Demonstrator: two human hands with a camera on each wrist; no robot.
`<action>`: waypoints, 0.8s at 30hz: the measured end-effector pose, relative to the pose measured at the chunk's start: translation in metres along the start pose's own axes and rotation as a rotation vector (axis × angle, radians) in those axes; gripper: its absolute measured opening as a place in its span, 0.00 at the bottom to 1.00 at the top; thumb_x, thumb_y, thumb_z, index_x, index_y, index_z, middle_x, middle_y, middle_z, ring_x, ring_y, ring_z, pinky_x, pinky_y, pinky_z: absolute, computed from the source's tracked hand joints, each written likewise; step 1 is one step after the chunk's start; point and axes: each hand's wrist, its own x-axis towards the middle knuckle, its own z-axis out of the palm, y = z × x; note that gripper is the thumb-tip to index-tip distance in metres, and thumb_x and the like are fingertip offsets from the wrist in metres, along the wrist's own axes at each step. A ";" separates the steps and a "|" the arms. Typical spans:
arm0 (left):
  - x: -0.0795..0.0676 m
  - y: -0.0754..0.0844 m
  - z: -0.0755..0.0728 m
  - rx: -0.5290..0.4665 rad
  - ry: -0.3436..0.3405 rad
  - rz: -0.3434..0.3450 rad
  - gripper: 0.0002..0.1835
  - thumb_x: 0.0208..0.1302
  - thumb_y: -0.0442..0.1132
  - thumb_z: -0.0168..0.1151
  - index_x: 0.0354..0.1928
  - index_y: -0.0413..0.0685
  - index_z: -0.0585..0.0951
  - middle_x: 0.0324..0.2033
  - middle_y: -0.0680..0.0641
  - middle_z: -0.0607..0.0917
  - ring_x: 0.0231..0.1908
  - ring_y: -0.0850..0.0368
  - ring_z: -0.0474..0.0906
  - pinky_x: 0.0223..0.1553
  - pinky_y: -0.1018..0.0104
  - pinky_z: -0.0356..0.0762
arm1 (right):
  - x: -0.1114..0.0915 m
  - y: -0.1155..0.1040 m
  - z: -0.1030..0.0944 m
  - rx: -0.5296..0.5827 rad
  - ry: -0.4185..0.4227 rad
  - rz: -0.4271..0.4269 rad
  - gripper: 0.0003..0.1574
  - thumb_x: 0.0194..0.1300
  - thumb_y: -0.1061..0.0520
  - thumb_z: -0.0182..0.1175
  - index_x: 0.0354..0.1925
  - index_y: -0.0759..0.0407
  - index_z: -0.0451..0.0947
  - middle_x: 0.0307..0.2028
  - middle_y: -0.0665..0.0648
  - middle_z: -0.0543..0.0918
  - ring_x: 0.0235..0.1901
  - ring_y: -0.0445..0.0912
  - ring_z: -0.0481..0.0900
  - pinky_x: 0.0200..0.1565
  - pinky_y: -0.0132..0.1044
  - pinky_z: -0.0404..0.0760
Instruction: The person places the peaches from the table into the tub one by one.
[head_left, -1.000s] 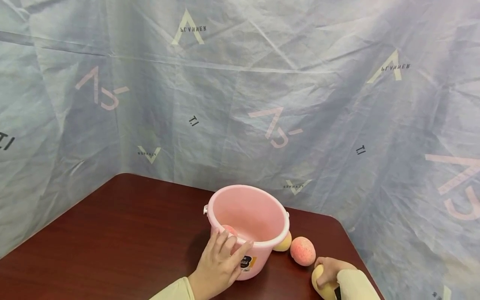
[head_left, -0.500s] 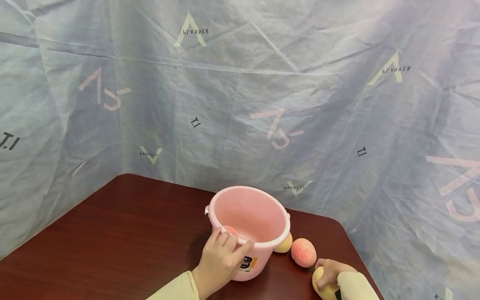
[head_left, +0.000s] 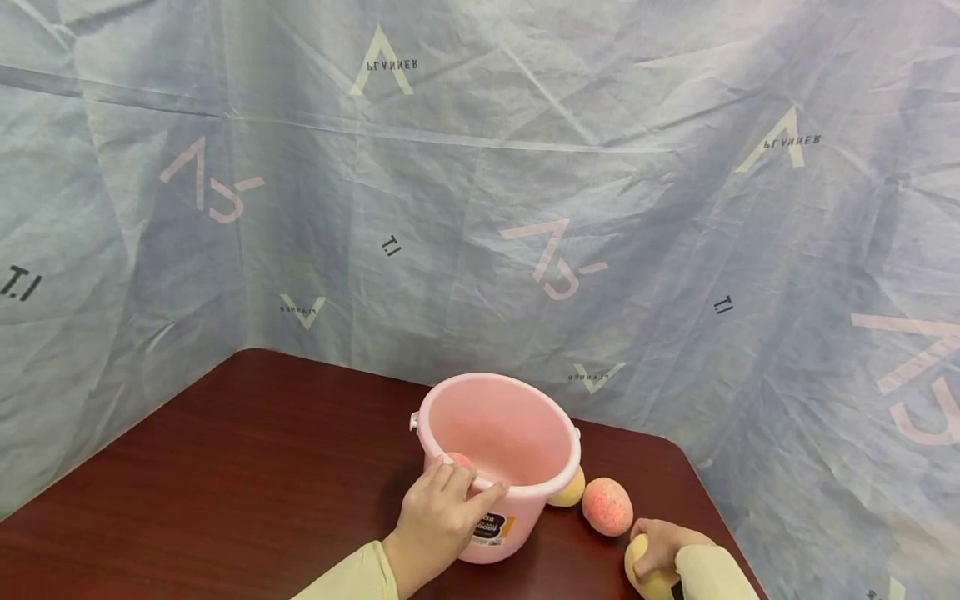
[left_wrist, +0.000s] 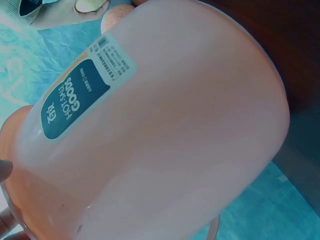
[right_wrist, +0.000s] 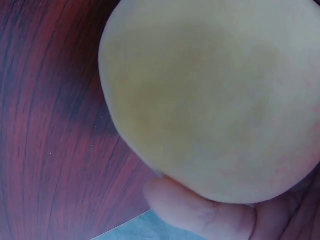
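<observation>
Right grip (head_left: 663, 542) curled round a yellow fruit (head_left: 647, 583) at the bench's (head_left: 262, 467) near right; view too tight to say whether it bears on the wood. Judged light, rounded and smooth enough to roll; best held across its widest part, thumb opposite fingers, modest squeeze in case the flesh bruises.

Left grip (head_left: 438, 521) pinches the near rim of an upright pink bucket (head_left: 517, 525). Looks like thin plastic: light, walls apt to flex, easily tipped. Thickened rim should be the firmest hold.

Red fruit (head_left: 607, 507) between bucket and right grip, similar handling expected; another reddish piece (head_left: 460, 459) inside the bucket.
</observation>
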 end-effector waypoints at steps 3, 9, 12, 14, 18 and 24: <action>0.000 0.000 0.000 -0.007 0.001 -0.004 0.09 0.54 0.38 0.56 0.29 0.59 0.85 0.23 0.51 0.73 0.23 0.56 0.68 0.28 0.68 0.71 | -0.008 -0.009 0.001 -0.013 0.021 0.002 0.19 0.41 0.68 0.60 0.35 0.57 0.70 0.28 0.53 0.70 0.27 0.44 0.66 0.29 0.32 0.64; -0.003 0.001 0.001 -0.057 -0.021 -0.010 0.13 0.68 0.41 0.51 0.30 0.56 0.85 0.28 0.51 0.80 0.29 0.53 0.74 0.34 0.62 0.74 | -0.011 -0.011 0.000 -0.009 0.030 -0.013 0.19 0.40 0.68 0.59 0.34 0.57 0.70 0.27 0.53 0.70 0.26 0.44 0.66 0.29 0.32 0.64; -0.006 0.001 0.001 -0.081 -0.046 -0.018 0.15 0.71 0.41 0.48 0.32 0.56 0.85 0.30 0.52 0.82 0.33 0.51 0.76 0.37 0.60 0.75 | -0.011 -0.010 0.000 -0.003 0.035 -0.012 0.19 0.39 0.68 0.59 0.34 0.57 0.69 0.27 0.52 0.70 0.26 0.44 0.65 0.28 0.31 0.64; -0.008 0.002 0.001 -0.086 -0.067 -0.028 0.16 0.71 0.42 0.47 0.33 0.56 0.85 0.31 0.52 0.83 0.35 0.50 0.77 0.38 0.58 0.76 | -0.010 -0.008 0.000 -0.005 0.035 -0.016 0.19 0.39 0.68 0.59 0.34 0.57 0.69 0.27 0.52 0.70 0.26 0.44 0.65 0.27 0.31 0.64; -0.012 0.002 0.001 -0.082 -0.097 -0.040 0.15 0.71 0.43 0.48 0.34 0.58 0.86 0.32 0.53 0.83 0.36 0.50 0.79 0.39 0.56 0.77 | -0.007 -0.003 -0.001 0.015 0.001 -0.028 0.18 0.41 0.66 0.60 0.34 0.57 0.69 0.27 0.53 0.70 0.26 0.44 0.65 0.28 0.32 0.63; -0.012 0.002 0.001 -0.082 -0.097 -0.048 0.13 0.68 0.45 0.51 0.33 0.59 0.86 0.30 0.53 0.82 0.35 0.51 0.79 0.38 0.57 0.78 | 0.026 0.037 -0.003 0.002 -0.072 -0.076 0.19 0.46 0.60 0.64 0.38 0.55 0.69 0.29 0.52 0.71 0.27 0.43 0.68 0.29 0.35 0.67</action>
